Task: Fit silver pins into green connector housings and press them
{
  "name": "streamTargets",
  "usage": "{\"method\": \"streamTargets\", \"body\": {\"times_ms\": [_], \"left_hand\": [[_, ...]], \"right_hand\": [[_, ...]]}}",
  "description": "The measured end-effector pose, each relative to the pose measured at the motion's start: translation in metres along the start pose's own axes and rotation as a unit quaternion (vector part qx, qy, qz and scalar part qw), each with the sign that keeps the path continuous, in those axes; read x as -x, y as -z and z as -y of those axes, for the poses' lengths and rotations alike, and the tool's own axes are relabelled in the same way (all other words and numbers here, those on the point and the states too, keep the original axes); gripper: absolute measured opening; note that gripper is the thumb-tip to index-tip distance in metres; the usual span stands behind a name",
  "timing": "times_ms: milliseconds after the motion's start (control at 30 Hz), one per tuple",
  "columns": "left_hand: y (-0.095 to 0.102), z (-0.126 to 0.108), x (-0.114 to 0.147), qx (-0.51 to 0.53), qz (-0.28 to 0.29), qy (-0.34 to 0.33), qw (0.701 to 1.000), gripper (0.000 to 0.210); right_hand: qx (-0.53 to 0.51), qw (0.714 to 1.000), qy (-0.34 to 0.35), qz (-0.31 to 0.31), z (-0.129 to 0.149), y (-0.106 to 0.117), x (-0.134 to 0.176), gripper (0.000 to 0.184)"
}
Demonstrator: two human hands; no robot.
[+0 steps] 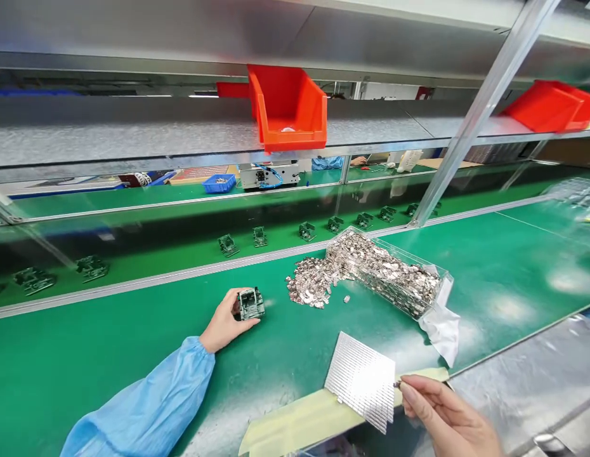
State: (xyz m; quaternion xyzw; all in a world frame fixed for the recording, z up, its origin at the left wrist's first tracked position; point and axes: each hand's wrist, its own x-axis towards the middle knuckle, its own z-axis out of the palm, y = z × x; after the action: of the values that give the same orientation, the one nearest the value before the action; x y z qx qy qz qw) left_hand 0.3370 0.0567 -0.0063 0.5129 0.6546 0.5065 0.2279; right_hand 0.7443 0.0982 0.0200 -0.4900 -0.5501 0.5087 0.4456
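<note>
My left hand (228, 322), in a blue sleeve, grips a small dark green circuit board assembly (251, 304) by its left side, over the green bench. Thumb and index finger of my right hand (445, 409) are pinched on a tiny dark piece, too small to name. That pinch is beside the right edge of a shiny silver ribbed plate (359, 374). The plate lies on pale yellow tape (299, 419) at the bench's front edge. Beyond it, a clear plastic box (394, 273) lies with many small silver metal parts in it, and a heap of these parts (311, 282) spreads from its left end.
Several similar board assemblies (259, 236) stand in a row on the green strip behind a metal rail (181, 276). Above hangs a shelf with an orange bin (290, 114). A slanted metal post (480, 114) rises at right. Across the bench, a person's hand (358, 161) shows.
</note>
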Motion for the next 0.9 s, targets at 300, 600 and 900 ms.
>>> {"method": "streamTargets", "body": {"times_ms": [300,600,900], "left_hand": [[-0.119,-0.104,0.039,0.36,0.123,0.087,0.921,0.06],[-0.138,-0.091,0.055,0.373,0.222,0.067,0.898,0.056],[-0.139,-0.087,0.063,0.314,0.215,0.021,0.924,0.048]], "right_hand": [[-0.021,0.999,0.029,0.028,0.02,-0.026,0.008,0.026],[0.033,0.996,0.085,0.013,0.023,-0.06,0.009,0.018],[0.077,0.992,0.096,0.026,0.021,-0.075,0.004,0.015]]}}
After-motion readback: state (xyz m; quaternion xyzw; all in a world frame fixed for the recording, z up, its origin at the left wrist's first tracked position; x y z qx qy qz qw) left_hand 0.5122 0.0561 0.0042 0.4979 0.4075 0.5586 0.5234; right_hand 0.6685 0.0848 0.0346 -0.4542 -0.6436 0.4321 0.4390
